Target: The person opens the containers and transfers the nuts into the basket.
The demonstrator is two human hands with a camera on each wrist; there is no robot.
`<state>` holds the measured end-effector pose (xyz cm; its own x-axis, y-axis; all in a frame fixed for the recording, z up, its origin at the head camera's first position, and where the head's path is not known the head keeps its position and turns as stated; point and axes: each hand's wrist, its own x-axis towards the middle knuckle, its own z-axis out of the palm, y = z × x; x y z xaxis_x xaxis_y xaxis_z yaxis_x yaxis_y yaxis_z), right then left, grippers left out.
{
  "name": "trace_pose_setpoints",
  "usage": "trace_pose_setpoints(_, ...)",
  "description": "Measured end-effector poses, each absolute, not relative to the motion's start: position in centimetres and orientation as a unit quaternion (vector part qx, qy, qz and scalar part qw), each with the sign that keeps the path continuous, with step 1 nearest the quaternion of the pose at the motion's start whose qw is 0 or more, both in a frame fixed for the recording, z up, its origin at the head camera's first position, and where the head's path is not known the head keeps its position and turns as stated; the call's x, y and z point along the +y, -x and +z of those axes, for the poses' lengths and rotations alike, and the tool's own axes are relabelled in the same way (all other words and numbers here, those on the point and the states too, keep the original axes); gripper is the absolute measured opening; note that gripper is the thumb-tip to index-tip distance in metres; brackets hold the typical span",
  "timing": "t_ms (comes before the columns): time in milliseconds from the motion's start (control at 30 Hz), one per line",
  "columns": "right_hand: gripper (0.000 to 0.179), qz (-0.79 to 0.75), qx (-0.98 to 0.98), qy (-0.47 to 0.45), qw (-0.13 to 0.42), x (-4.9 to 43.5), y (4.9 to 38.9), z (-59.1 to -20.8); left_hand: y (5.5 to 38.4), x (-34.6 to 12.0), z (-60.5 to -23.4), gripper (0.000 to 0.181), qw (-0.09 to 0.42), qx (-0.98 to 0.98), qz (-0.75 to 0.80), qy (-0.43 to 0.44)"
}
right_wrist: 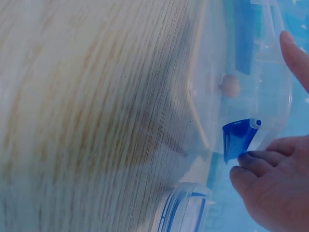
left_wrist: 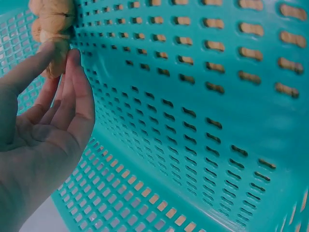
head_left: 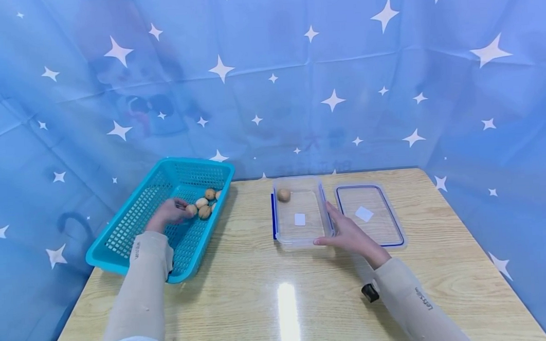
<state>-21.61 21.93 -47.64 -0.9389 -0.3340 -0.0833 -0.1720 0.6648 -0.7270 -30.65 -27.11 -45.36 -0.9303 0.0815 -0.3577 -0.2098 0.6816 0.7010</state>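
In the head view my left hand (head_left: 170, 212) reaches into the turquoise plastic basket (head_left: 186, 164) and pinches a walnut (left_wrist: 59, 60) between thumb and fingertips. Several other walnuts (head_left: 204, 211) lie right beside it along the basket's right wall. My right hand (head_left: 350, 233) holds the near right corner of a clear food container (head_left: 310, 230), the thumb at the near rim and the other fingers along the right side. The right wrist view shows these fingertips at a blue side clip (right_wrist: 239, 137). One walnut (head_left: 283, 195) sits in the container's far left corner.
A clear lid (head_left: 373, 222) with a blue seal lies flat to the right of the container. All stand on a wood-grain table (head_left: 242, 295), with a blue star-printed curtain (head_left: 268, 88) behind. A small black object (head_left: 370, 292) shows at the right sleeve.
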Motion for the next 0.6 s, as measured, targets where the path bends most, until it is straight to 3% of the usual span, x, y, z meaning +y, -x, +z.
trace_pose_setpoints(600,0.115,-0.376,0.91,0.142,0.099,21.79,21.46,-47.39,30.26,-26.23,-45.06,0.047,0.195,0.882,0.426,0.052)
